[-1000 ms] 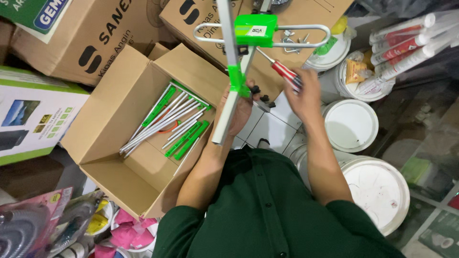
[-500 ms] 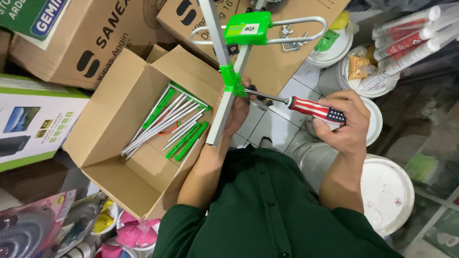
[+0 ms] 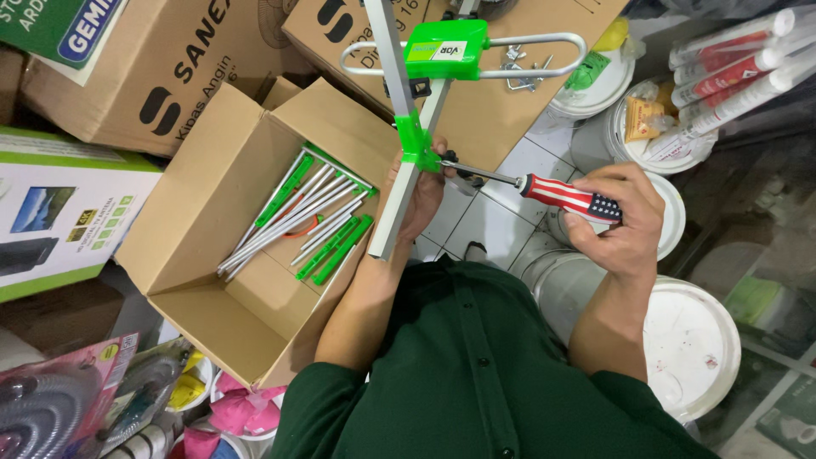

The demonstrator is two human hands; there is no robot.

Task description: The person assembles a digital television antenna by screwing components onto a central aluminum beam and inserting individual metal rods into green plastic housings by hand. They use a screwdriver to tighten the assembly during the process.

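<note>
My left hand grips a grey metal antenna boom just below its small green plastic clamp. Higher up, a bigger green block carries a bent metal loop. My right hand holds a screwdriver with a red, white and blue striped handle. Its tip rests at the green clamp, next to my left fingers.
An open cardboard box on the left holds several grey rods with green ends. Closed cartons stand behind it. White lidded buckets sit on the right, rolled tubes at top right, loose metal screws on a carton.
My right hand picked up the screwdriver from beside the boom, swung out to the right, and now points its tip into the green clamp. The left hand keeps its hold on the boom.
</note>
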